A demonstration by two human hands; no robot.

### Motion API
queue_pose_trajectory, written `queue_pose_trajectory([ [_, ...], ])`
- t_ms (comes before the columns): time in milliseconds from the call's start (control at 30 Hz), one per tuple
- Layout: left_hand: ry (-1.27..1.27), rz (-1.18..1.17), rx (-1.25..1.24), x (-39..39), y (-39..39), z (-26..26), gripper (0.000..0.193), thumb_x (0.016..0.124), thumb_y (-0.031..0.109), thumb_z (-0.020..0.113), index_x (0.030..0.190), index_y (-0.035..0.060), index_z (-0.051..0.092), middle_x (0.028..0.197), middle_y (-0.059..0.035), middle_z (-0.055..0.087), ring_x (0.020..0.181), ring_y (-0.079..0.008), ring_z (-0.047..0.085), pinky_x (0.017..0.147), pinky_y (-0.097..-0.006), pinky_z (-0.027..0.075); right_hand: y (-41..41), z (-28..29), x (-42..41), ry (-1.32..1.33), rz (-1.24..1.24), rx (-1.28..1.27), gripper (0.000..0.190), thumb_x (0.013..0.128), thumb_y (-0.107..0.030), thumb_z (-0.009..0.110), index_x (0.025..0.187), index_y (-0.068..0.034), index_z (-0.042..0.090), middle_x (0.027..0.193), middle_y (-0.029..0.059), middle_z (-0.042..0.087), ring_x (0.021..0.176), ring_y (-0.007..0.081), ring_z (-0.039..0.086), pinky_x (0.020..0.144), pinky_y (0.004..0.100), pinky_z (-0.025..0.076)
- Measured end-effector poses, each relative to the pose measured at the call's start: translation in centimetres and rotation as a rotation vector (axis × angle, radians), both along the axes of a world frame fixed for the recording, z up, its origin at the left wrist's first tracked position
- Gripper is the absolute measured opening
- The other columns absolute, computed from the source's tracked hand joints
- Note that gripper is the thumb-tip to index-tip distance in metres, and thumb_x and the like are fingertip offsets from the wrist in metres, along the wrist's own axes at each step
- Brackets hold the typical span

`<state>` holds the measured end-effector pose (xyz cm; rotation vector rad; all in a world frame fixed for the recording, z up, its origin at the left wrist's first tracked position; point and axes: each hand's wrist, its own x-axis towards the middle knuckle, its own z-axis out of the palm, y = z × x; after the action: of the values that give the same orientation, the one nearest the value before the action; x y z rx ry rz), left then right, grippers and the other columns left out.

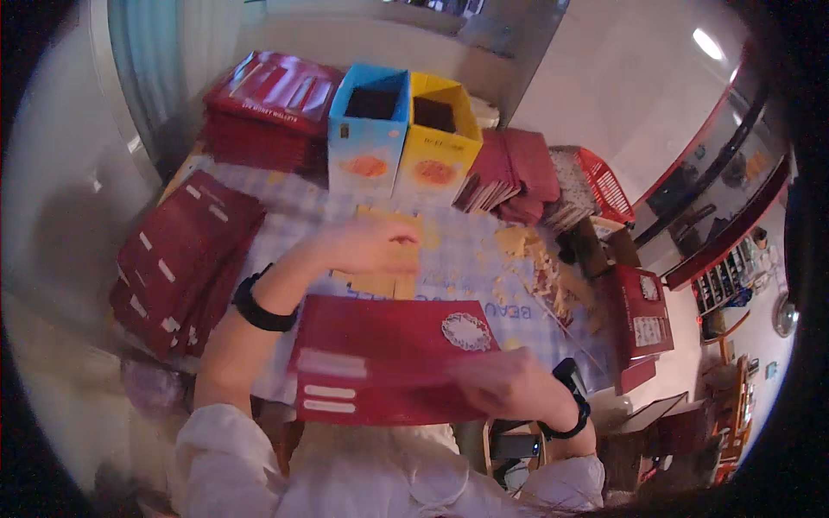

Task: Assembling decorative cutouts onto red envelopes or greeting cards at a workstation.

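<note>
A dark red card sheet (388, 337) with oblong slots at its left and a lacy round cutout at its right lies before me at the table's near edge. My right hand (499, 383) is on the sheet's right part; it is blurred, and its fingertips cannot be made out. Beyond the sheet, my left hand (382, 246) is over some yellowish pieces (388, 285), perhaps tape or paper, on the checked tablecloth. Whether it holds one of them cannot be told.
Red folders with slots (188, 259) are stacked at left, with a packaged red stack (265, 110) behind. A blue box (366, 142) and a yellow box (437, 149) stand at the back. Yellowish scraps (537, 265), red folded card (511, 162) and a red basket (605, 184) are at right.
</note>
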<state>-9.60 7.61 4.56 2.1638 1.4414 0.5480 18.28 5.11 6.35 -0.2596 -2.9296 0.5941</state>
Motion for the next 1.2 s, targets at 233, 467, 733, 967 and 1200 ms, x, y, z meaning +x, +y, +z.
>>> queue_pose_trajectory([
  [233,-0.930,0.466,0.029,-4.8,-0.1,1.6,0.048,0.084,0.047,0.044,0.105,0.0048,0.053,0.102,-0.0058,0.058,0.095,-0.0199,0.054,0.081,-0.0373,0.042,5.0,5.0,-0.2,0.594,-0.332,0.632,0.025,0.067,-0.002,0.060,0.091,-0.004,0.058,0.091,0.0101,0.062,0.074,0.0233,0.062,0.061,0.0318,0.051],
  [467,-1.682,0.014,-0.314,-5.2,-0.7,2.5,0.070,0.082,0.060,0.033,0.116,0.0007,0.046,0.114,-0.0106,0.052,0.107,-0.0218,0.049,0.091,-0.0373,0.037,8.0,5.4,-2.5,0.833,-0.325,1.063,0.019,0.068,-0.002,0.059,0.087,-0.007,0.062,0.094,0.0063,0.062,0.091,0.0207,0.059,0.081,0.0343,0.047],
  [733,-1.381,0.269,0.050,-2.5,-3.2,3.3,0.034,0.077,0.005,0.058,0.110,0.0054,0.050,0.106,-0.0071,0.056,0.099,-0.0186,0.054,0.082,-0.0322,0.045,10.0,2.7,-4.6,0.679,-0.193,0.537,0.040,0.071,-0.010,0.060,0.109,-0.005,0.052,0.109,0.0113,0.055,0.102,0.0259,0.053,0.088,0.0353,0.041],
  [967,-1.192,0.097,-0.006,2.1,-2.9,2.5,0.037,0.080,0.008,0.058,0.115,0.0040,0.046,0.113,-0.0039,0.052,0.102,-0.0141,0.050,0.085,-0.0297,0.041,7.3,-0.7,-8.1,0.845,-0.293,-0.191,0.068,0.074,-0.024,0.067,0.126,0.000,0.032,0.119,0.0191,0.044,0.107,0.0283,0.047,0.087,0.0332,0.040],
  [1200,-1.080,-0.014,0.124,3.2,-2.9,2.4,0.041,0.078,0.002,0.057,0.117,0.0037,0.043,0.111,-0.0053,0.053,0.101,-0.0156,0.051,0.087,-0.0314,0.041,5.0,0.4,-7.7,0.763,-0.433,-0.339,0.036,0.079,-0.016,0.062,0.109,-0.001,0.050,0.091,0.0110,0.059,0.085,0.0167,0.057,0.072,0.0288,0.045],
])
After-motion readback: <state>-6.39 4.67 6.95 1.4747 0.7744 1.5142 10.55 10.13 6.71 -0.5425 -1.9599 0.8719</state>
